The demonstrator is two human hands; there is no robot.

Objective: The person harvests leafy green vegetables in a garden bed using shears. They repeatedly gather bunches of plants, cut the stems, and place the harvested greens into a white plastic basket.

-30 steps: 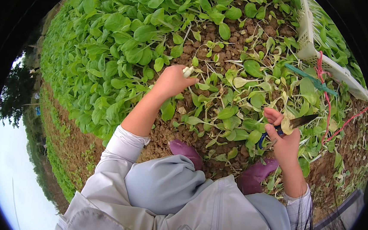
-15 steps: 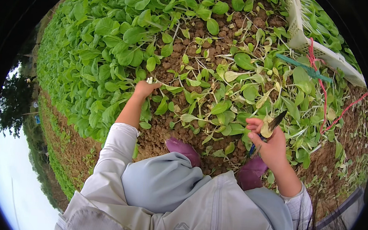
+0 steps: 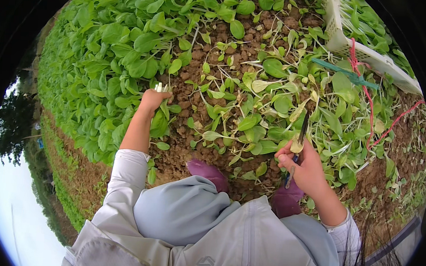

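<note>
At the edge of the dense leafy greens, my left hand is closed round a small bunch of cut greens, whose white stem ends poke out above the fingers. The bunch's leaves hang beside the hand, partly hidden. My right hand grips a knife with a dark blade pointing up and away and a blue handle end below the fingers. A pale yellowed leaf is caught against the blade by the fingers. Between the hands, loose plucked leaves lie scattered over brown soil.
A white plastic crate full of greens stands at the far right. Pink string and a teal strap hang from its near side. Purple boots rest on the soil close to my body.
My left hand has drawn slightly left and nearer with its bunch. My right hand has shifted a little left, and the knife blade now stands more upright. The view has shifted slightly.
</note>
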